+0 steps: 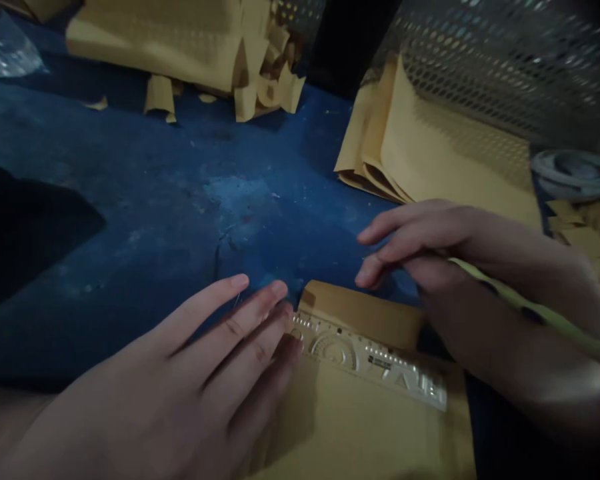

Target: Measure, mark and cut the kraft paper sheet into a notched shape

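My left hand [190, 373] lies flat with fingers spread, its fingertips pressing the left end of a clear plastic ruler [375, 363]. The ruler rests across a brown paper envelope [360, 427] on the blue table. My right hand [460, 267] hovers at the ruler's right end and holds a light green pencil [535, 310] that runs back over the wrist. The pencil's tip is hidden under the fingers.
A stack of brown envelopes [430, 153] lies at the right under a metal mesh basket [505, 60]. Another pile with cut paper scraps [190, 47] sits at the back. A tape roll [575, 173] is at the far right, a plastic bottle [5, 47] at the top left.
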`<state>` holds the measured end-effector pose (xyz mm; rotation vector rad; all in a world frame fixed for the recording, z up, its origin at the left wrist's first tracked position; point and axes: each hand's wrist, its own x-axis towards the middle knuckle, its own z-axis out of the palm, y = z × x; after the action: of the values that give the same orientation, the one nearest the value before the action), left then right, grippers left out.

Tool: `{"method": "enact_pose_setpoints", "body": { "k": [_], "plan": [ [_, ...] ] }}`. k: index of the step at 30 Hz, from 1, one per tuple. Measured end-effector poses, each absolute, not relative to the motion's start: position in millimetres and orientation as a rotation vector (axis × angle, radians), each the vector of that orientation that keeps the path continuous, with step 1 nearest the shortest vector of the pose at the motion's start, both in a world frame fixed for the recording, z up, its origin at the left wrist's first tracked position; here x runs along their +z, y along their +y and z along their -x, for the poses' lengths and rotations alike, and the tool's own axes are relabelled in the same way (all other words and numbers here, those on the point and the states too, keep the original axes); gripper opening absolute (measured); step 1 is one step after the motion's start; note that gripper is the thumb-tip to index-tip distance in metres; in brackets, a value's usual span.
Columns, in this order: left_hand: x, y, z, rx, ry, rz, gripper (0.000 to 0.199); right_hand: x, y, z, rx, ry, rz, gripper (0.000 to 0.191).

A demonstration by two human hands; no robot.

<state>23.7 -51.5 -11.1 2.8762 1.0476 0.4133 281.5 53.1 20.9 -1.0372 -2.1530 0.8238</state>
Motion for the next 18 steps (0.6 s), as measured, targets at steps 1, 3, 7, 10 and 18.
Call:
{"method": "enact_pose_setpoints", "body": {
  "k": [1, 3, 7, 10, 18],
  "plan": [
    [-11, -53, -23, 0.369, 0.964, -2.941, 0.044, 21, 56, -282, 0.757, -2.228, 0.998, 0.020],
    [-9, -54, -20, 0.312, 0.808, -3.041, 0.043, 23, 63, -285, 0.700, -2.407, 0.859, 0.015],
    [-4, -51, -17, 0.379, 0.604, -3.113, 0.043, 28, 74, -292, 0.903, -2.789, 0.668, 0.037],
    [-5, -51, -17, 0.336, 0.495, -3.122, 0.048, 28, 80, -296, 1.022, -2.813, 0.658, 0.052],
    [-11, -50, -21, 0.394, 0.617, -3.042, 0.045, 22, 99, -309, 0.577, -2.186, 1.012, 0.024]
  ]
}}
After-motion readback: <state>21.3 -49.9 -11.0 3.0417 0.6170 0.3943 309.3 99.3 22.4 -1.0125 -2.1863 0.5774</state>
